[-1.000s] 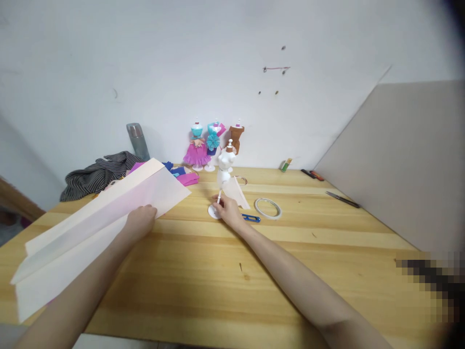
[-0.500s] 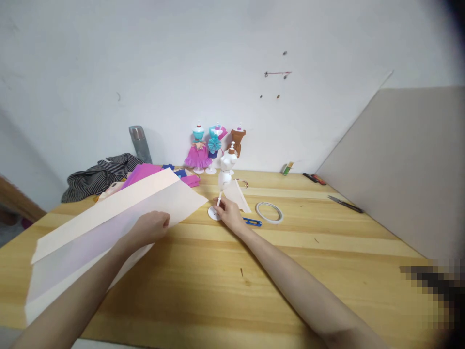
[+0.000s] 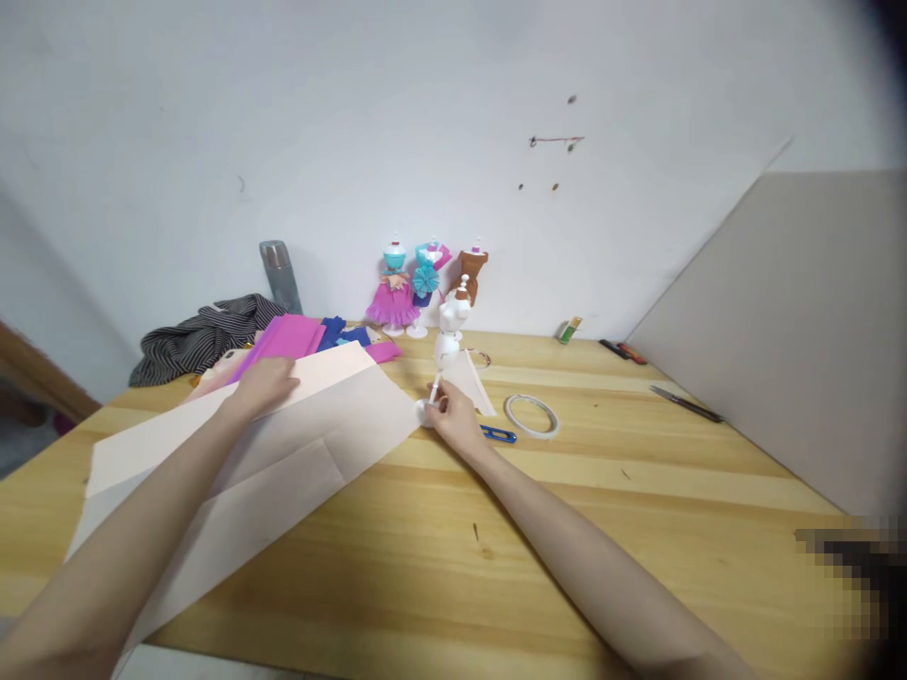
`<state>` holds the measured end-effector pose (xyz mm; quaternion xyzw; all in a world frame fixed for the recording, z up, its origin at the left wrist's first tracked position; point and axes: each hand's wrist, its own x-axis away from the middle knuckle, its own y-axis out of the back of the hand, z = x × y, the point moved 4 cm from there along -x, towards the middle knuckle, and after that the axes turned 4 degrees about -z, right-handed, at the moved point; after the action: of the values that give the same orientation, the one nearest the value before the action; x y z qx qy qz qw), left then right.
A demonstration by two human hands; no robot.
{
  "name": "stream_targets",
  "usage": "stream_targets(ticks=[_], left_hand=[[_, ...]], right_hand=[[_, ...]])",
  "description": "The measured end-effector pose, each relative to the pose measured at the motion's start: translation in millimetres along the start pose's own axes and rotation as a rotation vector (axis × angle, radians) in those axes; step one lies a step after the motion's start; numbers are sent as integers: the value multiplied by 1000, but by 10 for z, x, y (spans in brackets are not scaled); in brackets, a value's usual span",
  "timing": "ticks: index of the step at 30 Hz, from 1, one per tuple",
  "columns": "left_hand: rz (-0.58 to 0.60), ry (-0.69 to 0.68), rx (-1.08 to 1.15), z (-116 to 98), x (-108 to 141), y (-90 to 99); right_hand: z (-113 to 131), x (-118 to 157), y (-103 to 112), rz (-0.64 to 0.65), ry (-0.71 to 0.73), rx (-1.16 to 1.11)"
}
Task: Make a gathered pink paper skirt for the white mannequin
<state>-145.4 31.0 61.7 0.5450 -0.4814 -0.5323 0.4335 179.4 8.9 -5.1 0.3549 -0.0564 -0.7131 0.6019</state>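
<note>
My right hand (image 3: 455,416) is closed around the thin stem of a small white dress-form mannequin (image 3: 449,345), just above its round base. The mannequin leans slightly and has a brown band at its neck. A large pale cream paper sheet (image 3: 361,406) with fold lines covers the left front of the table. My left hand (image 3: 267,385) is at the far edge of this sheet, fingers closed on it; the fingertips are partly hidden. Right of the mannequin are a smaller cream paper piece (image 3: 466,380), a blue-handled thread snipper (image 3: 498,434) and a roll of white tape (image 3: 531,416).
Dressed mini mannequins (image 3: 394,297) stand against the wall. Magenta paper (image 3: 287,340), striped cloth (image 3: 205,335) and a grey flask (image 3: 281,279) are at back left. A small green-labelled item (image 3: 570,330) and dark tweezers-like tool (image 3: 686,403) lie at right.
My left hand has moved from the middle of the cream sheet to its far edge. The sheet lies more unfolded, its near flap spread out. My right hand keeps hold of the mannequin.
</note>
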Motion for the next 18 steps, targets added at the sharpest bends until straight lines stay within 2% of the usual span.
stream_targets(ticks=[5,8,11,14,16,18], left_hand=[[31,22,-142,122,-117,-121],[33,20,-179,113,-136,-122],[30,25,-201,97,-137,-76],[26,4,-223,59,-97,25],[16,-14,-247,25,-47,122],[12,-30,-272,-7,11,234]], right_hand=[[33,74,66,-136,-18,5],[64,124,69,-146,28,11],[144,196,25,-26,156,-4],[263,298,-63,208,377,35],[325,367,-131,356,535,166],[344,406,-190,451,621,340]])
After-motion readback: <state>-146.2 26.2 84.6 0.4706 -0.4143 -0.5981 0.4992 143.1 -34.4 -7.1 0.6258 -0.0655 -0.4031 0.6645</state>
